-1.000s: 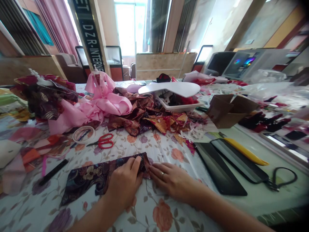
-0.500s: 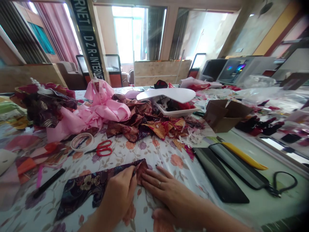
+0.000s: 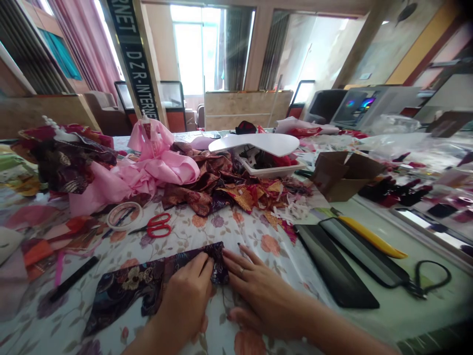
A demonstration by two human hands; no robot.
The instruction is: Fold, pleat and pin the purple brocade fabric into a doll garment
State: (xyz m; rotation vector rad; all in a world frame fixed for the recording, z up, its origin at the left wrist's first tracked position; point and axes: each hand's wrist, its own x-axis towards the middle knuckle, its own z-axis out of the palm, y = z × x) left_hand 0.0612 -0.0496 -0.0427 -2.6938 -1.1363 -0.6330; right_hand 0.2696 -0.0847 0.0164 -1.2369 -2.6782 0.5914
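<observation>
A dark patterned cloth piece [image 3: 135,283] with pale flowers lies flat on the flowered tablecloth [image 3: 177,256], its right end under my fingers. My left hand [image 3: 190,291] has its fingers bent and pressed together on the cloth near that end. Beside it my right hand [image 3: 254,286], a ring on one finger, rests flat with fingers spread, the fingertips at the cloth's right edge. Red-handled scissors [image 3: 158,225] and a roll of white tape [image 3: 124,217] lie beyond the cloth. The left hand's thumb is mostly hidden.
A black stick [image 3: 74,279] lies at the left. Pink fabric [image 3: 162,167], brown fabric [image 3: 195,199] and a white tray [image 3: 273,171] stand behind. To the right are a cardboard box [image 3: 342,175], black flat cases [image 3: 336,266] and a yellow cutter [image 3: 373,236].
The cloth's right end, which showed a reddish-brown side between my hands, now shows its dark patterned side. My right hand has shifted slightly right.
</observation>
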